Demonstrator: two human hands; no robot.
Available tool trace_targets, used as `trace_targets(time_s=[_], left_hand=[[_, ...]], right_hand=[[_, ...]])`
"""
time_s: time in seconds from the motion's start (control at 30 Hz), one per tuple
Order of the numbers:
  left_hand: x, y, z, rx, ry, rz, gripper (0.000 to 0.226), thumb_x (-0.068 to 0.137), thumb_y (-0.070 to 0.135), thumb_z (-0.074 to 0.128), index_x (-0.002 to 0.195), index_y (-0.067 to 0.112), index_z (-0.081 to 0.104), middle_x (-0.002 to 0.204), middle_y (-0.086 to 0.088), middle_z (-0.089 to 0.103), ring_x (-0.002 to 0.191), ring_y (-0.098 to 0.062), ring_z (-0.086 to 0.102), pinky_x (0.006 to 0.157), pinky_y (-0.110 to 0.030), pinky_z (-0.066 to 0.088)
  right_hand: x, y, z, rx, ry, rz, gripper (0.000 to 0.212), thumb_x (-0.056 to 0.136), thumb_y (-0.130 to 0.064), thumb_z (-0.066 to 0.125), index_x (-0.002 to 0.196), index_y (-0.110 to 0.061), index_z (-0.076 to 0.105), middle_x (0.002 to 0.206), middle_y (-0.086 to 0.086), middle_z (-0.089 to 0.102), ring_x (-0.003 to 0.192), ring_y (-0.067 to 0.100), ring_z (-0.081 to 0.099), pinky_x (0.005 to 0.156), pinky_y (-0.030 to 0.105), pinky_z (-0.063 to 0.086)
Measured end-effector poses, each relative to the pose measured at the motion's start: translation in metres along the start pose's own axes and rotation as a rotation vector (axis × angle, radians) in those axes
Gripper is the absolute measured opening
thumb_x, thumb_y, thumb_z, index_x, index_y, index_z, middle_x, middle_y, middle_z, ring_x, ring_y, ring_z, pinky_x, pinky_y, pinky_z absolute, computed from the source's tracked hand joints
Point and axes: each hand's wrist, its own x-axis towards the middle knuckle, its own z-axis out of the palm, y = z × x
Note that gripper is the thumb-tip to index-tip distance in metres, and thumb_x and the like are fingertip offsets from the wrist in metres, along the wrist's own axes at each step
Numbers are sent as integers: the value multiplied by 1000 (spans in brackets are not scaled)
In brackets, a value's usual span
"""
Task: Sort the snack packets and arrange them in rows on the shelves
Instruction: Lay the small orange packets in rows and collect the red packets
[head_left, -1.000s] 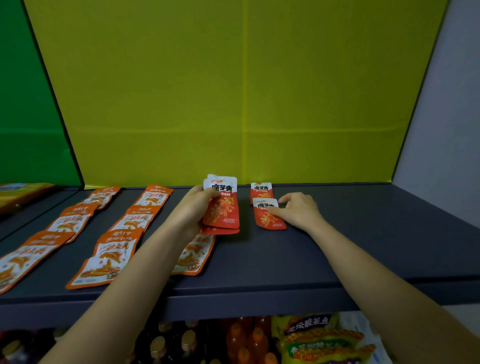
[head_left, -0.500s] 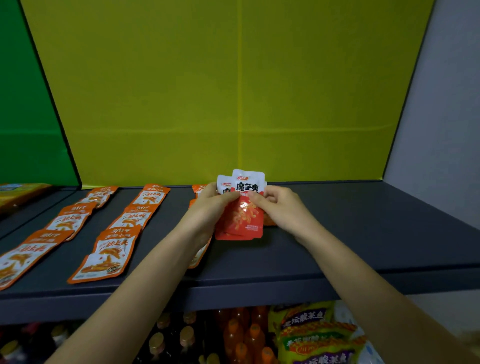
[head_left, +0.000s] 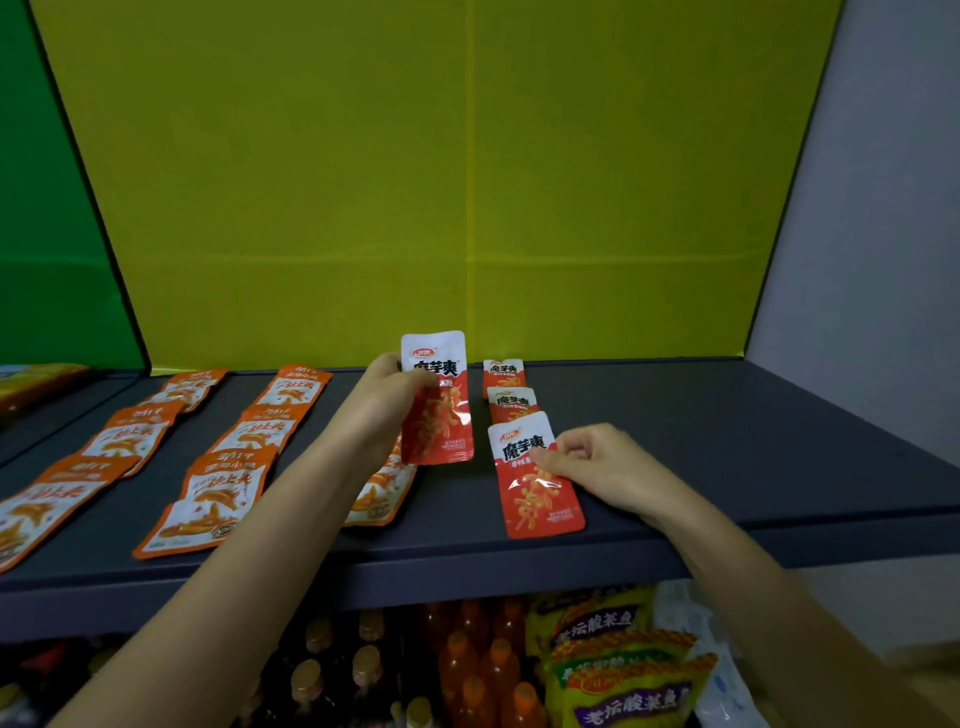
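Left hand (head_left: 387, 402) grips upright packet (head_left: 439, 410), red with a white top, fingers curled round its left edge. It is held over mid shelf (head_left: 727, 441), face to the camera. Cannot tell whether its bottom edge touches the shelf or whether more packets sit behind it.

Right hand (head_left: 597, 462) has curled fingers and pinches the right edge of front packet (head_left: 537, 483). Same red kind, lying flat near the shelf's front edge, right of shelf centre, tilted a bit.

Mid packet (head_left: 511, 404) lies flat further back on the shelf, its near end under the front packet's top. Back packet (head_left: 503, 373) lies by the shelf's rear edge. The three make one column from shelf back to shelf front.

Orange packets (head_left: 208, 499) lie flat in columns on the left half of the shelf. One more orange packet (head_left: 376, 501) is partly hidden under the left forearm, near shelf centre.

Yellow panel (head_left: 467, 182) stands along the back of the shelf.

Below the shelf: bottles (head_left: 467, 665) with orange caps, and yellow-purple bags (head_left: 618, 670) to their right.
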Motion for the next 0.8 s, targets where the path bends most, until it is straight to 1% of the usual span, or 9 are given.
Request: trace_targets(time_s=[0.07,0.17,0.27,0.33,0.37,0.53,0.63,0.7,0.8], left_hand=[[1,0,-2,38,-3,25,28,90,6,52,116,-4,52,81,-9,60,67,-16,57,59,-27,40],[3,0,-3,42,-33,46,15,89,6,55,104,2,57,72,-6,61,54,-8,58,56,-23,41],[6,0,-2,33,-54,40,4,88,4,56,86,4,59,57,-1,61,49,-9,54,52,-20,42],[10,-1,0,51,-51,43,17,89,5,54,74,10,56,43,9,58,47,-8,50,52,-21,40],[13,-1,2,51,-52,44,19,90,5,52,72,11,55,42,10,58,47,-8,50,53,-21,39],[18,7,20,27,-66,60,26,92,1,46,69,11,50,64,-4,52,58,-13,46,57,-23,36],[30,10,33,7,-90,62,27,92,0,47,67,10,51,61,-4,54,57,-13,44,57,-23,35],[41,15,46,-6,-97,58,25,92,0,48,69,10,51,62,-7,50,54,-12,44,53,-20,39],[59,22,73,-26,-78,55,25,90,-1,52,69,11,49,47,0,55,35,1,48,41,-10,44]], right_hand=[[0,-2,0,-92,24,-1,39,86,-46,59,57,-20,51,71,-1,70,73,14,66,71,31,48],[0,-5,0,-262,54,14,43,86,-50,55,57,-21,44,57,-10,56,58,2,52,57,22,38],[0,-4,-1,-360,56,34,42,86,-56,52,60,-24,43,58,-12,53,64,5,53,62,24,40],[2,-4,-3,-405,44,45,42,85,-58,50,61,-25,43,59,-12,51,71,9,55,67,27,41],[2,-4,-4,-426,45,44,43,85,-60,49,61,-25,44,60,-13,50,74,11,54,68,28,41],[7,0,-8,-489,37,13,43,83,-65,47,64,-26,47,67,-13,50,77,12,52,65,28,37],[10,7,-17,-463,44,-1,45,80,-67,48,74,-23,55,74,-10,56,82,13,55,68,28,39],[12,14,-30,-444,45,-10,44,80,-67,48,73,-25,56,71,-12,55,81,13,56,67,28,39],[13,28,-58,-448,50,-16,40,82,-66,46,66,-29,50,67,-14,49,74,9,50,67,28,38]])
